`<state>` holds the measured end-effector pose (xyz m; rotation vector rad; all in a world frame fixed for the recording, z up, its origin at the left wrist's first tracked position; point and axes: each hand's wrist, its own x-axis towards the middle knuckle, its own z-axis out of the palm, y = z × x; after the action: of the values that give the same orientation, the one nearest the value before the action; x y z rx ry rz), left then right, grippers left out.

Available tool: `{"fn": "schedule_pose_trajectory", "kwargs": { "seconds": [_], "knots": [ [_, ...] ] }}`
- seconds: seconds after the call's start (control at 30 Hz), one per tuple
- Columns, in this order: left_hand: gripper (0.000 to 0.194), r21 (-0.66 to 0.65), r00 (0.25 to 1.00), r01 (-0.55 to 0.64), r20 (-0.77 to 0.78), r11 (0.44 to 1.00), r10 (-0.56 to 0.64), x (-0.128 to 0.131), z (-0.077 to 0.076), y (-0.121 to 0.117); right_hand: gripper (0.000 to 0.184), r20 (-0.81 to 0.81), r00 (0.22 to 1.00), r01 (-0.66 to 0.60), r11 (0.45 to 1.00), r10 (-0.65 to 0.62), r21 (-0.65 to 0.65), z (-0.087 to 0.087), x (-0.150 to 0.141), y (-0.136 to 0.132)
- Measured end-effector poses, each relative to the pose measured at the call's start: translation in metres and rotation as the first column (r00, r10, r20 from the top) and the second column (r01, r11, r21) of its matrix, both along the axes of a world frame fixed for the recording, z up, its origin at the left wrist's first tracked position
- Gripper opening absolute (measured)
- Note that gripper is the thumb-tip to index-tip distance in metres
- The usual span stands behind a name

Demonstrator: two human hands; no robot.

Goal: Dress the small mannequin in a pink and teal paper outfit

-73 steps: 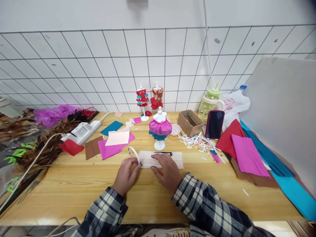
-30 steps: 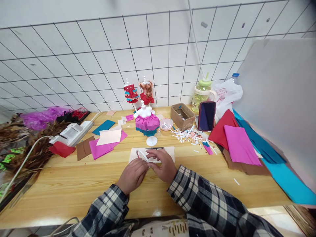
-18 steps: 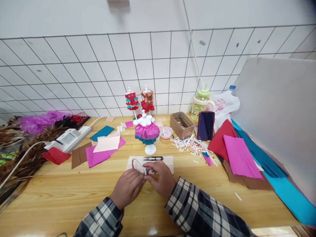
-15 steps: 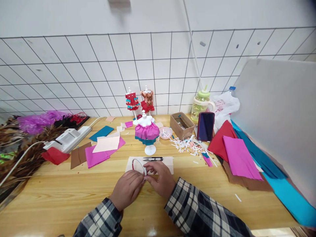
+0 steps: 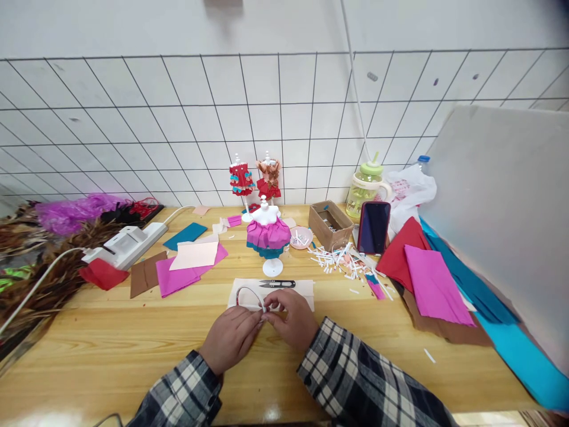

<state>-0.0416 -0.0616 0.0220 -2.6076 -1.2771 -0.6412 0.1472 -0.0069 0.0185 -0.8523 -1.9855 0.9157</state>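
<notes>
Both of my hands meet over the near part of the table at a narrow white ring, which looks like a nearly used-up roll of tape [image 5: 249, 289]. My left hand [image 5: 233, 337] is closed around its lower edge. The fingertips of my right hand [image 5: 291, 317] pinch its right side, where the two hands almost touch. Fingers hide the bottom of the roll. Just behind lies a pale paper sheet [image 5: 304, 290] with black thread snips [image 5: 278, 284] on it. Beyond that, a small white dress form [image 5: 265, 214] wears a pink and teal paper skirt [image 5: 269, 235].
Two dressed mini forms [image 5: 241, 179] stand by the tiled wall. Rightward are a cardboard box [image 5: 331, 237], white paper strips [image 5: 340, 264], an upright phone [image 5: 373, 228], a green-lidded bottle [image 5: 362, 187] and folded paper [image 5: 438, 284]. Leftward are more sheets [image 5: 195, 254] and a power strip [image 5: 128, 246].
The camera view has shifted slightly. The roll is tipped a little lower, and my fingertips have moved closer together on its right side. Everything else on the table stays put.
</notes>
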Motion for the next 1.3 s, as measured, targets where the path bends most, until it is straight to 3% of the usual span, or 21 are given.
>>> {"fn": "schedule_pose_trajectory", "kwargs": {
  "seconds": [0.17,0.3,0.37,0.5,0.73,0.9,1.07,1.3],
  "knots": [
    [0.017,0.002,0.999,-0.033,0.005,0.999,0.033,-0.002,-0.005,-0.001,0.020,-0.020,1.000,-0.014,1.000,0.014,-0.004,-0.002,0.001,0.001],
    [0.021,-0.012,0.999,-0.052,0.017,0.999,0.052,-0.003,-0.007,0.000,0.051,-0.049,0.999,0.015,1.000,-0.014,0.018,-0.003,0.001,-0.001],
    [0.023,-0.026,0.998,-0.051,0.035,0.998,0.052,-0.004,-0.006,-0.001,0.044,-0.055,0.998,0.013,0.996,-0.008,0.092,-0.002,0.001,-0.001],
    [0.022,-0.043,0.991,-0.101,0.085,0.994,0.105,-0.005,-0.001,-0.002,0.007,-0.079,0.996,0.067,0.974,-0.051,0.218,0.002,0.000,-0.003],
    [0.025,-0.059,0.947,-0.274,0.157,0.960,0.281,-0.017,0.002,0.004,0.014,-0.038,0.992,0.129,0.963,-0.123,0.236,0.008,0.000,-0.006],
    [0.026,-0.086,0.968,-0.196,0.144,0.977,0.206,-0.014,0.000,0.002,0.040,0.058,0.996,0.056,0.966,-0.072,0.253,0.006,-0.002,-0.008],
    [0.027,-0.095,0.979,-0.144,0.133,0.985,0.156,-0.009,-0.002,0.000,0.013,0.030,0.991,0.116,0.965,-0.127,0.235,0.002,-0.004,-0.008],
    [0.021,-0.145,0.962,-0.146,0.212,0.979,0.175,-0.010,-0.002,0.002,0.007,0.082,0.980,0.161,0.966,-0.180,0.200,0.007,0.002,-0.005]
  ]
}}
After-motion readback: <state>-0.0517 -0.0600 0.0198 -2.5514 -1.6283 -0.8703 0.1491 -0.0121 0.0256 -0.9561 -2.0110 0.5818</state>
